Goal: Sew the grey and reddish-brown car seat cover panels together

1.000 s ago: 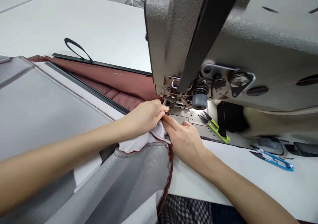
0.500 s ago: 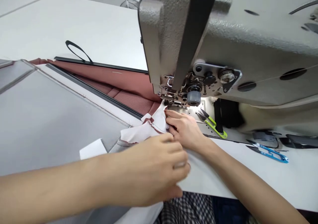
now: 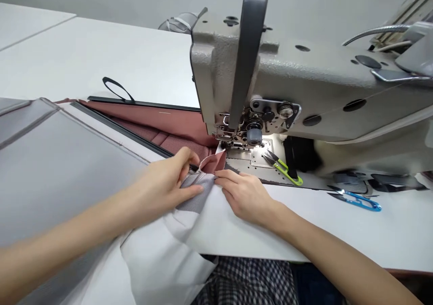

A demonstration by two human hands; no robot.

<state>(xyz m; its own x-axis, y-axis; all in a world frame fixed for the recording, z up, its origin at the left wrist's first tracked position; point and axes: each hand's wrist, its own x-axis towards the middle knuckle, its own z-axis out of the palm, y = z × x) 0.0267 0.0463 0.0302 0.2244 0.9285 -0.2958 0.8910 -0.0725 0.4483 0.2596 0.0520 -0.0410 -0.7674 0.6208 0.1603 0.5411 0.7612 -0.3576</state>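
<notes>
A large sewn fabric piece [image 3: 84,147], grey-backed with dusty-red panels, lies across the table up to the sewing machine [image 3: 243,66]. My left hand [image 3: 165,178] grips its folded edge beside the black strip [image 3: 125,129], the thumb lying over grey mesh and the fingers bent. My right hand [image 3: 248,196] pinches the fabric's corner at its fingertips, just in front of the machine's metal plate. Between the hands and the needle area a red flap [image 3: 214,160] stands up. The fingertips under the fabric are partly hidden.
Yellow-green thread snips [image 3: 284,167] lie on the machine bed. Blue snips [image 3: 358,200] rest on the white table [image 3: 324,233] to the right. A black loop [image 3: 118,88] sticks up from the fabric's far edge. White fabric hangs over the front edge.
My left hand has drawn back left and taken hold of the fabric. The white-backed end has been turned over, showing grey mesh and red. The view has shifted, revealing more of the machine.
</notes>
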